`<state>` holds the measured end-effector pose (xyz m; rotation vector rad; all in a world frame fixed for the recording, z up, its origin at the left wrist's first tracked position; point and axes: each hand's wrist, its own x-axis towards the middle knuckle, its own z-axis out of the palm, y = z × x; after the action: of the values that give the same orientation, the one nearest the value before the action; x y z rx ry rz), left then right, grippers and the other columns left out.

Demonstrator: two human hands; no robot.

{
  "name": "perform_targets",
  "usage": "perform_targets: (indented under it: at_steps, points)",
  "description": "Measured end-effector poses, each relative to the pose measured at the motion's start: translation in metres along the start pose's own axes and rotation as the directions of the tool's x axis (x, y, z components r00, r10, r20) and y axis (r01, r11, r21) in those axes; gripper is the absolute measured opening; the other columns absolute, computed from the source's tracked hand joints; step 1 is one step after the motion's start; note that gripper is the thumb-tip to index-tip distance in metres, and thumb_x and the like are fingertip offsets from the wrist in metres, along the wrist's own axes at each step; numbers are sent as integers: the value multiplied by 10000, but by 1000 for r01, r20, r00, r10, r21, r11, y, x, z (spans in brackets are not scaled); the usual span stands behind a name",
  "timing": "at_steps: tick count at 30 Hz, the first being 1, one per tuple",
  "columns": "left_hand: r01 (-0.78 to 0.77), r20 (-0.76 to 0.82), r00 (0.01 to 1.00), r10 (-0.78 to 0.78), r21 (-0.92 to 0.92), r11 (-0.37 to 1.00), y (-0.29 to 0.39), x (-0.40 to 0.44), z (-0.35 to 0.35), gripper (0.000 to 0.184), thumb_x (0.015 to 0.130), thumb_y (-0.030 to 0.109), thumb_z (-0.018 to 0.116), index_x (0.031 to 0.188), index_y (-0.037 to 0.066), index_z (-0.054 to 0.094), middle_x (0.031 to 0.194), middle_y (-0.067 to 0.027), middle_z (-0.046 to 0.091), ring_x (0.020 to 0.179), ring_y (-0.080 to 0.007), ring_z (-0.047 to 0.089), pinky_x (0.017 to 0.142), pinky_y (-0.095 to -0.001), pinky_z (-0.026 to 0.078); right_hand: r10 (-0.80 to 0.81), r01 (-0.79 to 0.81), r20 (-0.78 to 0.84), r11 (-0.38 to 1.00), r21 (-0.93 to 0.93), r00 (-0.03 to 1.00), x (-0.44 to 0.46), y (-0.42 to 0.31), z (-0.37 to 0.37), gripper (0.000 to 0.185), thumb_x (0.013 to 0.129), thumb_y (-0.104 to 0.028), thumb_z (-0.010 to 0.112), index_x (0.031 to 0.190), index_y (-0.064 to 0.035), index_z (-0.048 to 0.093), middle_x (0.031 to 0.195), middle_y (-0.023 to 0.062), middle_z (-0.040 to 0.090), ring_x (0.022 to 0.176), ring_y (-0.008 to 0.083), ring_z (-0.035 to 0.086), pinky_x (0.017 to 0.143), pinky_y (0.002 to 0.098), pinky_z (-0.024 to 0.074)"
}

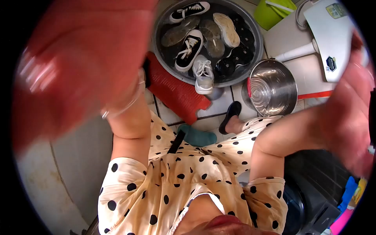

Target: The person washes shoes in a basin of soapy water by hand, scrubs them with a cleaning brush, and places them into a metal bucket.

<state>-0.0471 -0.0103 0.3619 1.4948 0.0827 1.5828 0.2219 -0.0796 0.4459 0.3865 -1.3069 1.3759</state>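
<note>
My left hand (82, 66), with a bracelet at the wrist, is raised very close to the camera and blurred; its fingers are not clear. My right hand (348, 113) is up at the right edge, also blurred and partly cut off. No object shows in either hand. Ahead stands a grey round tub (156, 47) of dark water. Several shoes are in it, among them a black-and-white sneaker (189, 51), a second black-and-white sneaker (190, 11) and an upturned shoe with a cream sole (226, 30). A grey-white sneaker (203, 74) leans over the near rim.
A red ridged board (176, 88) lies beside the tub. To the right are a steel pot (274, 88), a green bucket (272, 13) and a white appliance panel (327, 31). A teal slipper-shaped thing (197, 136) and a black shoe (230, 116) on a foot are below.
</note>
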Motion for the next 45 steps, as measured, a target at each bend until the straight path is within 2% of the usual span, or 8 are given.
perform_targets:
  at_steps: [31,33,35,37,38,41,44,45]
  points:
    - [-378,120,925,360,212,901,57,23,21,352,852,99,547,1184,-16,564,1165,-158,574,1075,-295,564,955,-426,451,-277,314,147,841,-440,949,-6,-90,24,400,885,-225,489,1215,-2,534,1214,209,543,1165,311,492,929,472,402]
    - [-248,41,968,247,299,921,28,19,34,363,852,100,541,1195,-17,558,1174,-164,568,1083,-305,561,961,-434,450,-280,321,158,845,-428,947,-5,-80,21,399,883,-223,494,1213,-4,536,1215,208,545,1164,308,494,926,469,406]
    - [232,-228,962,-150,394,889,-27,-9,45,206,850,48,606,1042,-2,659,1065,-81,618,981,-187,592,862,-290,478,-281,308,127,854,-420,951,3,-63,10,397,881,-221,499,1211,-5,539,1216,206,546,1163,305,497,922,465,410]
    - [494,-239,866,-439,546,677,-110,-76,30,175,859,84,594,1008,20,658,1033,-80,628,975,-224,599,885,-343,472,-282,283,67,864,-417,957,11,-36,-4,395,878,-219,504,1210,-7,541,1217,204,547,1162,302,499,919,462,414]
    - [331,-92,846,-525,862,383,-152,-120,12,259,814,185,652,1018,26,652,1072,-131,609,1022,-303,574,904,-399,457,-291,281,40,863,-421,956,12,-19,-12,394,877,-218,506,1209,-8,542,1217,203,548,1162,300,500,917,461,416]
    - [325,-226,515,-827,944,-55,-207,-228,9,358,717,260,699,982,23,653,1083,-153,596,1103,-339,501,876,-494,444,-296,209,-124,862,-461,947,-7,40,-39,392,874,-214,514,1207,-10,546,1218,200,549,1161,296,503,912,456,422]
    - [294,-174,592,-787,956,9,-213,-259,9,334,696,248,699,924,8,652,1036,-143,604,1110,-324,491,832,-529,450,-117,-121,-508,904,-410,853,-58,108,-78,422,866,-324,569,1164,-25,573,1189,163,573,1140,274,521,935,436,420]
    - [293,-161,582,-797,956,21,-219,-260,7,312,690,237,690,906,14,655,1036,-133,606,1110,-316,488,815,-529,455,34,-285,-689,924,-254,724,-80,128,-89,292,884,-146,525,1119,6,611,1154,139,611,1080,232,570,860,374,472]
